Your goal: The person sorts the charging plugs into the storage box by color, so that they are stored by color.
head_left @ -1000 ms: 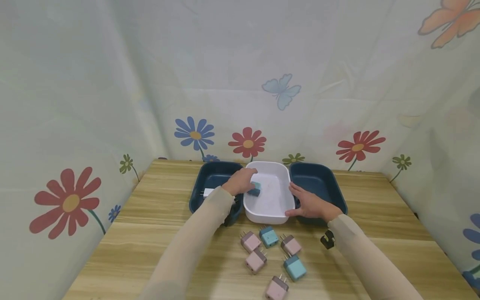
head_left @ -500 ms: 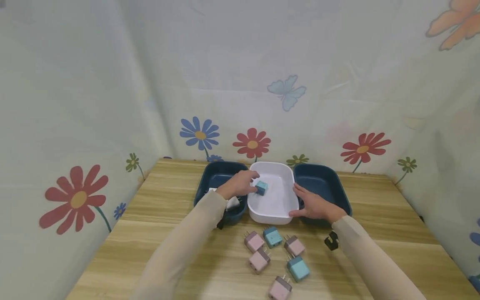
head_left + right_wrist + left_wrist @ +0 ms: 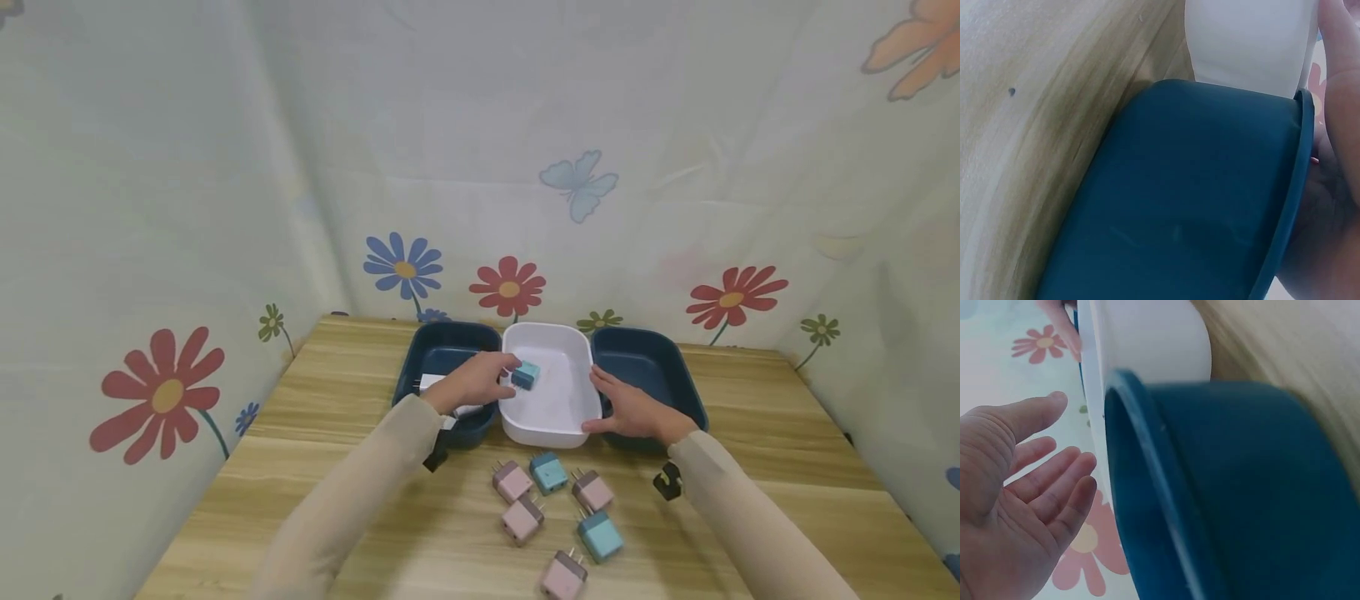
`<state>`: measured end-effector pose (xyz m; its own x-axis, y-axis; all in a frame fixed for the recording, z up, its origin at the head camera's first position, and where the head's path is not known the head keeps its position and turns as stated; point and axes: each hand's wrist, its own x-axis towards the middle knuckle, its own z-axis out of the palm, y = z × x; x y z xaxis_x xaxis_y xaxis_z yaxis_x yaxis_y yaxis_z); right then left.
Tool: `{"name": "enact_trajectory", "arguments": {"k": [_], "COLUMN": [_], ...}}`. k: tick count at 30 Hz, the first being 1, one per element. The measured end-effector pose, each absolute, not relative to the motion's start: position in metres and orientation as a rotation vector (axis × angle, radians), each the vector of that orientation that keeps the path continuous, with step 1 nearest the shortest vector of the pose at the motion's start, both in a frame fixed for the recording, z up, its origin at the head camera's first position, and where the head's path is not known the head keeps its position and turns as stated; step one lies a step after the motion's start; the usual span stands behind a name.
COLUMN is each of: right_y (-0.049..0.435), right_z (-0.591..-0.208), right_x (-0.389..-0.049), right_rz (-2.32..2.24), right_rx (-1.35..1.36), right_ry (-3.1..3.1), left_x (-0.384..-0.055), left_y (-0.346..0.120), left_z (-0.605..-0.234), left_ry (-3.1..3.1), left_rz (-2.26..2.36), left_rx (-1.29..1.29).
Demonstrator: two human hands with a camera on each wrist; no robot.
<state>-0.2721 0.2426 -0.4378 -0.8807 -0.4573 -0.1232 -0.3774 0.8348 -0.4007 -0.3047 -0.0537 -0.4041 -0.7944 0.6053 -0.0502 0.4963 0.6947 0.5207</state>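
Observation:
A teal charger plug point(image 3: 526, 375) lies inside the white bin point(image 3: 551, 421), near its left wall. My left hand point(image 3: 478, 379) hovers over that left rim beside the plug, fingers relaxed and nothing held. In the left wrist view the left hand point(image 3: 1029, 481) shows an empty palm with its fingers apart, above the blue bin point(image 3: 1241, 462). At the white bin's right rim, my right hand point(image 3: 633, 408) rests with fingers and thumb spread. It reaches over the right blue bin point(image 3: 693, 392), as the right wrist view also shows.
White charger plugs point(image 3: 432, 381) lie in the left blue bin point(image 3: 405, 375), partly hidden by the left arm. In front of the bins, several pink charger plugs point(image 3: 522, 520) and two teal ones are scattered on the wooden table point(image 3: 300, 467). A patterned curtain point(image 3: 450, 125) hangs behind.
The left hand let go of the teal charger plug in the white bin and drew slightly left. The plug has tipped a little. The right hand stays at the rim; the head view shifted slightly.

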Motion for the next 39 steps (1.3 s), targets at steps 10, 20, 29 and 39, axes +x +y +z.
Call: {"name": "enact_trajectory", "arguments": {"k": [10,20,29,39], "right_y": [0.243,0.243,0.242,0.242], "right_z": [-0.434,-0.436,-0.433,-0.434], "right_x": [-0.270,-0.272,-0.269,-0.268], "right_rz": [-0.565,-0.566,-0.554,-0.548], "right_rx": [-0.623,-0.626,-0.653,-0.646], "right_ry": [2.794,2.802,2.804,2.802], "left_x": [-0.271,-0.241,-0.223,-0.224], "left_y": [-0.050,-0.039,-0.027,-0.020], "left_z": [-0.409,-0.421,-0.436,-0.452], "left_ry": [2.676,2.557,2.528,2.532], "left_rz": [0.686,0.734,0.601,0.470], "left_rx": [1.097,1.301,1.392,1.438]}}
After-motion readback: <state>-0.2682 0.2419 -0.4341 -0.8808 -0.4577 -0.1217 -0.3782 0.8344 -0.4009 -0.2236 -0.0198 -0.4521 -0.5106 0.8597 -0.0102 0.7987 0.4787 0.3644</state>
